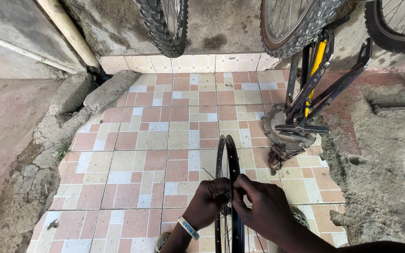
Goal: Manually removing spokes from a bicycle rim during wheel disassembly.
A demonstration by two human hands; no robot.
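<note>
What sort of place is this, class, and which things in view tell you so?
Probably an informal bicycle repair spot: both hands work at a bare black metal wheel rim, knobbly-tyred bicycle wheels stand by a stained concrete wall, beside an upturned dark bicycle frame.

Soft, even daylight, no hard shadows; tiled floor [165,140] evenly lit w/ no glare. Far wall [221,28] dimmer, grey. Focus sharp across frame. Wide-angle distortion: edges bend, esp. far left pipe [66,30] & far right tyre [394,28]. No motion blur on hands.
</note>
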